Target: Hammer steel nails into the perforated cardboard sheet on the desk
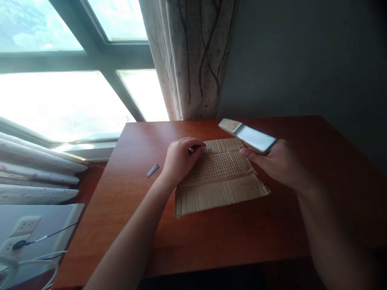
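Observation:
A piece of brown corrugated cardboard point(220, 195) with a grid of small holes lies on the wooden table. Over its far left part, my left hand point(183, 159) is closed in a pinch, fingertips at the cardboard. Small shiny ends, seemingly nails point(191, 150), show between its fingers, which mostly hide them. Beside these fingertips, several small metal pieces point(208, 150) stand in a row at the cardboard. My right hand point(278, 161) grips a flat, pale, phone-like object point(256, 138), tilted above the cardboard's far right corner. Several loose nails point(152, 170) lie together left of my left hand.
The reddish-brown table point(229, 237) reaches back to a curtain point(196, 60) and a dark wall point(287, 60). A bright window point(60, 100) is at the left. Below it are a wall socket point(26, 226) and white cables point(45, 262).

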Available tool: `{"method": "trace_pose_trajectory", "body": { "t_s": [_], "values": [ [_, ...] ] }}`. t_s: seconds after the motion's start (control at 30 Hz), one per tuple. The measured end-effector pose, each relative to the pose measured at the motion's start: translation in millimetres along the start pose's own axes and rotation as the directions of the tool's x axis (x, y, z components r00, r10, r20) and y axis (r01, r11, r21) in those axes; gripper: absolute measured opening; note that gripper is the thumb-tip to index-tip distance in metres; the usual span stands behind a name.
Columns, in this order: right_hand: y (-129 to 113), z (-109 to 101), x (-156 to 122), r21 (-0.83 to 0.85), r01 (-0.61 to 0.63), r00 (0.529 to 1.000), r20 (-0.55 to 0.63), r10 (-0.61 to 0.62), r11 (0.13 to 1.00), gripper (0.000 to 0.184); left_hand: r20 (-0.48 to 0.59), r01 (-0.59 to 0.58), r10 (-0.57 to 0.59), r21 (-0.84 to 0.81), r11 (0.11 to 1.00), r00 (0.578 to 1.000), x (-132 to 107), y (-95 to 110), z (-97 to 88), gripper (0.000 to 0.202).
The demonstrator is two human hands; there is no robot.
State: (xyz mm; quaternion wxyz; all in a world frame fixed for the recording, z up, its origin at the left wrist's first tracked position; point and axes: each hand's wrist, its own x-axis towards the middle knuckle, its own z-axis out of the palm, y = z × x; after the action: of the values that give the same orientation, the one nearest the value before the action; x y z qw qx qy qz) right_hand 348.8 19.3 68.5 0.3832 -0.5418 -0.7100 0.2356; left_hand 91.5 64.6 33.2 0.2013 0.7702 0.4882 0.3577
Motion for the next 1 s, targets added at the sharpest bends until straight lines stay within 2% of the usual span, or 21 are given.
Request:
{"method": "trace_pose_trajectory", "body": {
  "t_s": [0.13,0.37,0.47,0.63,0.83,1.0],
  "values": [
    [-24.7,-0.9,14.4,-0.221,0.107,0.986,0.146,-0.075,0.969,0.045,-0.004,-0.009,0.009,-0.013,1.0,1.0,0.2,-3.0,2.1,0.011],
    [-51.5,-1.3,31.5,-0.376,0.131,0.988,0.123,-0.091,0.917,0.047,0.009,-0.012,0.012,-0.033,0.999,1.0,0.9,-6.3,3.8,0.011],
    [-53.5,0.3,32.3,-0.416,0.144,0.987,0.131,-0.097,0.898,0.047,0.001,-0.006,0.006,-0.041,0.999,1.0,0.9,-6.6,4.2,0.01],
    [-52.4,4.6,33.0,-0.483,0.101,0.979,0.204,-0.001,0.87,0.043,0.004,-0.003,0.003,-0.023,1.0,1.0,0.3,-6.0,4.6,0.012],
    [-52.3,0.2,33.7,-0.419,0.11,0.987,0.151,-0.05,0.901,0.045,-0.002,-0.014,0.014,-0.021,1.0,1.0,0.4,-5.8,4.3,0.011],
    [-48.5,5.5,30.9,-0.466,0.061,0.98,0.196,0.036,0.883,0.044,0.016,-0.034,0.033,0.01,0.999,0.999,0.6,-4.7,3.6,0.011]
  ]
}}
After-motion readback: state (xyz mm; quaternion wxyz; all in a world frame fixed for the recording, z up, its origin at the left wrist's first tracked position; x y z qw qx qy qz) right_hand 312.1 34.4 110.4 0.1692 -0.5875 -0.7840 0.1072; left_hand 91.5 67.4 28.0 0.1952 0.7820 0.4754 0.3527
